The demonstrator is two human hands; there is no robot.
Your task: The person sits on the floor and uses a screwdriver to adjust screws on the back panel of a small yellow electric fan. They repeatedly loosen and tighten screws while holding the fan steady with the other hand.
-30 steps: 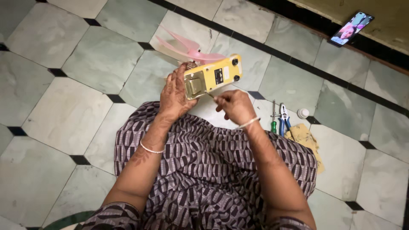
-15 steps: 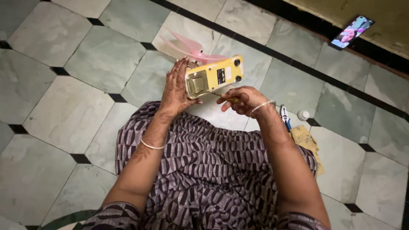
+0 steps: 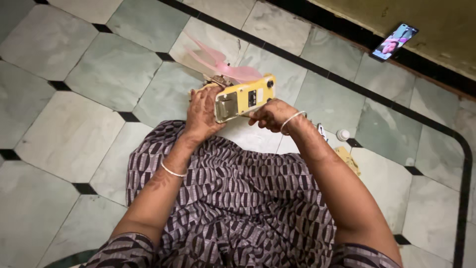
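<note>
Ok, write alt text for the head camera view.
A seated person's left hand holds a yellow box-shaped device with pink fan blades, while the right hand works at its lower edge. Below is a patterned garment; a phone lies on the tiled floor.

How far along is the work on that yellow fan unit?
Done: the yellow casing shows an open rectangular recess, with no cover seen over it. In hand: the left hand grips the unit while the right hand works a thin tool at its lower edge. Left: the recess is uncovered, and a small white bottle sits on the floor.
</note>
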